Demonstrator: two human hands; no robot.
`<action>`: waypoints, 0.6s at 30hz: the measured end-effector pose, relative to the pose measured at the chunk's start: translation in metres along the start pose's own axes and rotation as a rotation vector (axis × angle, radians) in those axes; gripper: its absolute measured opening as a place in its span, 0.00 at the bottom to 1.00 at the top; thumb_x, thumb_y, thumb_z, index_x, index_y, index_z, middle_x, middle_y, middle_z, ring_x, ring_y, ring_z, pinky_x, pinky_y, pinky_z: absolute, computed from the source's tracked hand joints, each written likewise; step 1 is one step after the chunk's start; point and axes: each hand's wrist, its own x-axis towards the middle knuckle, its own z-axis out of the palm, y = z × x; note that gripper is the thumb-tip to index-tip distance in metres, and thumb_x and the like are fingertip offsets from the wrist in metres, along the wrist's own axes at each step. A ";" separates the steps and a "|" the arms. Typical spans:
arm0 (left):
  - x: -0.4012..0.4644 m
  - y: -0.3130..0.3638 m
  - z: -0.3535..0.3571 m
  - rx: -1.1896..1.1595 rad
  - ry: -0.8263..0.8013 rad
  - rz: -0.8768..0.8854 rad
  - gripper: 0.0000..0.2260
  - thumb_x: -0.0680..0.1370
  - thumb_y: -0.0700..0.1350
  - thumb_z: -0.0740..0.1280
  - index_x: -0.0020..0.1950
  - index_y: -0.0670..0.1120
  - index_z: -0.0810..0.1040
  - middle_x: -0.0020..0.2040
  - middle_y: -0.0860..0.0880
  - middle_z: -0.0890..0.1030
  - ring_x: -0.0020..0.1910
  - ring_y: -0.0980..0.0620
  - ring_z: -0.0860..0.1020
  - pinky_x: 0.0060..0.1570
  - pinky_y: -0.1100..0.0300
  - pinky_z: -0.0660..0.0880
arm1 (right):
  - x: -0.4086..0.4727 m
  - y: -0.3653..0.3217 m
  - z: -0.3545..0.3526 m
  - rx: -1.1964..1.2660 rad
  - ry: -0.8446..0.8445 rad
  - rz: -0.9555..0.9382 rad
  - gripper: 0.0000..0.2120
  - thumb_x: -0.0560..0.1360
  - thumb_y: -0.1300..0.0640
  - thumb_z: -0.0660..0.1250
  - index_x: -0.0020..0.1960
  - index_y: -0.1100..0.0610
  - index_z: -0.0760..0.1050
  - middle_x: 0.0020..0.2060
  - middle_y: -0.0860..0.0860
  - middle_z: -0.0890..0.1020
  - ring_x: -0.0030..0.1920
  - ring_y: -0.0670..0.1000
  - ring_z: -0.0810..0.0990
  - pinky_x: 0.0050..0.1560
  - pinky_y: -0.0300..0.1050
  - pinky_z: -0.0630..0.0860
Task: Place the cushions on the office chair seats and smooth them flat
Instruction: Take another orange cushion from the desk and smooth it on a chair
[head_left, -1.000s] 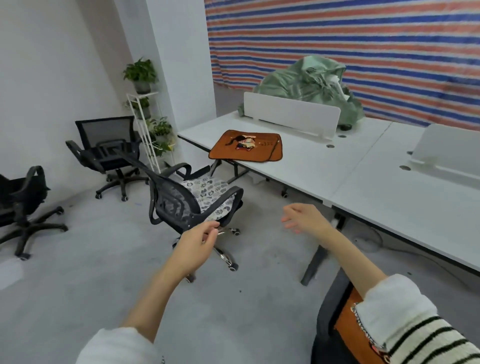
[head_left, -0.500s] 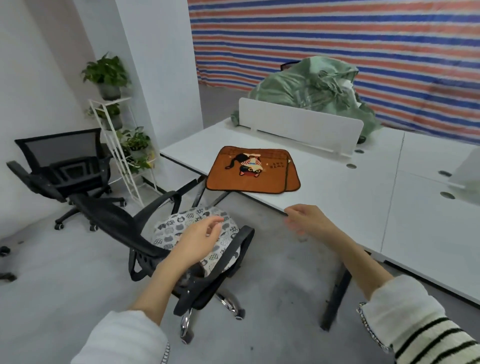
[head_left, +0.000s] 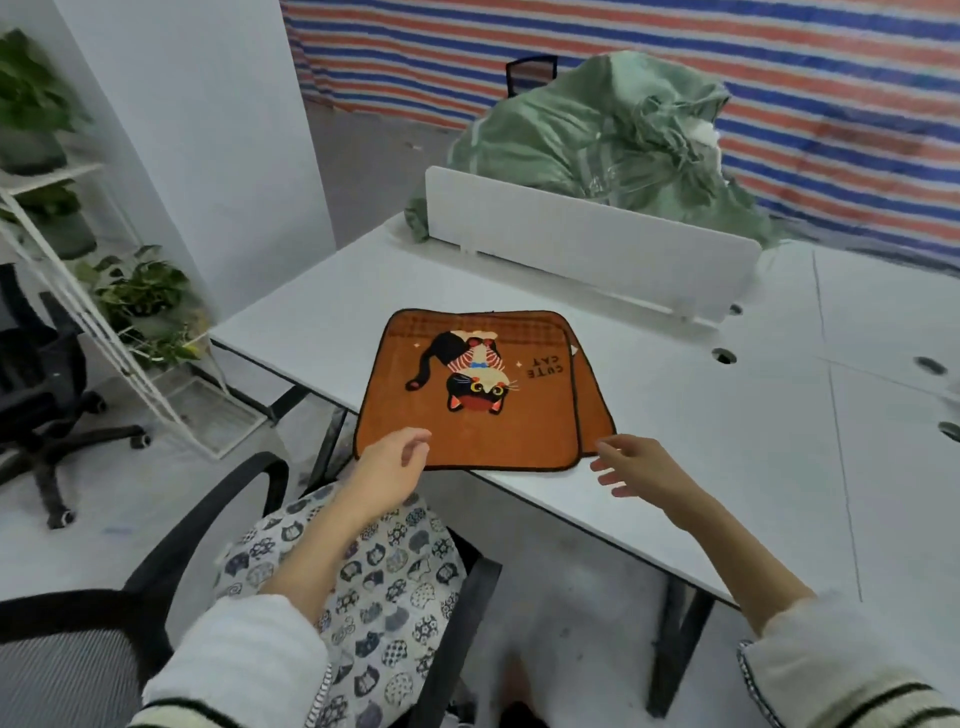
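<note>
We see both hands empty, fingers loosely spread. The left hand (head_left: 390, 466) hovers at the near-left corner of the orange cat cushion (head_left: 480, 395) on the white desk (head_left: 727, 441); the right hand (head_left: 636, 470) hovers just beside its near-right corner. Below the left forearm, a cat-print cushion (head_left: 384, 582) lies on the black office chair (head_left: 218, 530).

Two orange cushions (head_left: 483, 410) of soft, matt plush cloth lie stacked on a smooth, matt white desk (head_left: 701, 441). At seven o'clock, a cat-print fabric cushion (head_left: 395, 582) covers an office chair (head_left: 208, 530) with glossy black plastic arms. At one o'clock, a crinkled green woven sack (head_left: 608, 140). Behind, a striped plastic tarp (head_left: 675, 47).
</note>
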 end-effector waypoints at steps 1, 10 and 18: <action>0.013 -0.009 0.001 -0.010 -0.006 -0.026 0.16 0.81 0.46 0.56 0.68 0.46 0.70 0.68 0.48 0.73 0.66 0.51 0.71 0.60 0.63 0.65 | 0.015 -0.002 0.001 -0.021 -0.008 0.004 0.16 0.80 0.52 0.57 0.63 0.59 0.72 0.54 0.55 0.80 0.53 0.54 0.79 0.55 0.48 0.77; 0.194 -0.072 0.035 -0.039 0.052 -0.357 0.21 0.82 0.45 0.55 0.74 0.41 0.60 0.75 0.44 0.61 0.74 0.49 0.60 0.72 0.58 0.55 | 0.258 -0.017 0.013 -0.223 -0.049 0.084 0.23 0.80 0.50 0.56 0.71 0.61 0.65 0.68 0.58 0.71 0.67 0.58 0.70 0.65 0.52 0.68; 0.265 -0.125 0.042 0.126 0.042 -0.632 0.23 0.81 0.46 0.55 0.75 0.40 0.57 0.72 0.38 0.62 0.71 0.39 0.61 0.72 0.46 0.58 | 0.343 -0.003 0.021 -0.354 0.044 0.199 0.20 0.77 0.49 0.59 0.62 0.62 0.71 0.61 0.63 0.74 0.62 0.64 0.71 0.64 0.59 0.69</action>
